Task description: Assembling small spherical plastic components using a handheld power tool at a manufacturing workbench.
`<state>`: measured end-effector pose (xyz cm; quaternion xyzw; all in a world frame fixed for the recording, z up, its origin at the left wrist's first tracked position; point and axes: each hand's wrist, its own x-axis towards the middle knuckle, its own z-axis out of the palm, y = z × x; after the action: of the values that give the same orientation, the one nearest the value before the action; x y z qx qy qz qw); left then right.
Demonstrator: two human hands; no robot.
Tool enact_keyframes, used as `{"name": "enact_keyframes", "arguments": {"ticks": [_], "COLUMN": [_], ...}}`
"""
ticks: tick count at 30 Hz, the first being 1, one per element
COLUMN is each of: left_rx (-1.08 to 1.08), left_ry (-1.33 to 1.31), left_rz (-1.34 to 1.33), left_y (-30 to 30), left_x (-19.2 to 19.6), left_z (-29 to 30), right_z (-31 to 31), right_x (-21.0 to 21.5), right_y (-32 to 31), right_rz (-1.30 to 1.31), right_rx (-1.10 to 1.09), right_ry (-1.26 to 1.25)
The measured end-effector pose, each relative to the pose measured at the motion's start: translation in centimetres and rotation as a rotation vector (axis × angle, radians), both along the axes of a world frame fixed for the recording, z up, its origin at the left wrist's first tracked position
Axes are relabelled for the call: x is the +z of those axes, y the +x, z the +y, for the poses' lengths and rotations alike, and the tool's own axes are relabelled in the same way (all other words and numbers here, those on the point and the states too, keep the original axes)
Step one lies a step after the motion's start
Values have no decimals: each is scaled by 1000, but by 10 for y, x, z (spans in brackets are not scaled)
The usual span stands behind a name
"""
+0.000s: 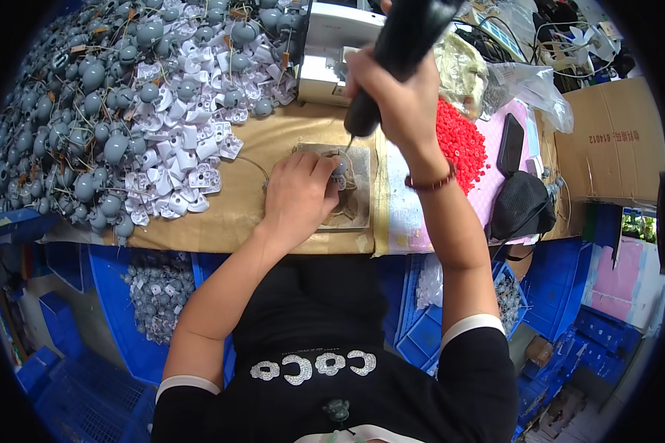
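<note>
My right hand (405, 100) is wrapped round a black electric screwdriver (415, 38), held tilted with its thin bit pointing down. The tip of the bit is just above or at a small grey rounded plastic part (339, 167); whether it touches, I cannot tell. The thumb and fingers of my left hand (297, 188) grip this part from its left side and hide much of it. Under the part lies a square fixture plate (359, 213) with a shaped hollow, set on the brown-covered bench (251, 173).
Grey round parts with wires (89, 140) and white plastic pieces (192, 118) are heaped on the left. Right of the fixture are small red parts (458, 140), a black phone (510, 144), a black pouch (522, 207) and a cardboard box (609, 140). Blue crates (114, 295) stand below the bench.
</note>
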<state>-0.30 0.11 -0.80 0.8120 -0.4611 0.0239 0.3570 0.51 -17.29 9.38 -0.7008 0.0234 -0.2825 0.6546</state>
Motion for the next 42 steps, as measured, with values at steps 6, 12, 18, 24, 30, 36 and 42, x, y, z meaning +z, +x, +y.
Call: {"name": "enact_keyframes", "arguments": {"ticks": [6, 12, 18, 24, 30, 36, 42], "left_rx": [14, 12, -7, -20, -11, 2, 21], "left_ry": [-20, -21, -4, -26, -29, -24, 25], "left_rz": [-13, -17, -2, 27, 37, 32, 87], "left_y": [-2, -1, 2, 3, 2, 1, 0], "left_x": [-2, -4, 1, 6, 5, 3, 7], "left_z": [-1, -1, 1, 3, -1, 1, 0], "right_z": [23, 30, 32, 38, 33, 32, 17], "right_x": [-23, -30, -41, -42, -60, -56, -35], "right_y": [-41, -47, -58, -66, -67, -69, -61], "right_rz": [-95, -107, -98, -129, -158, -129, -3], "right_rx": [35, 7, 5, 11, 79, 92, -68], "right_ry": [90, 116, 16, -49, -74, -199, 76]}}
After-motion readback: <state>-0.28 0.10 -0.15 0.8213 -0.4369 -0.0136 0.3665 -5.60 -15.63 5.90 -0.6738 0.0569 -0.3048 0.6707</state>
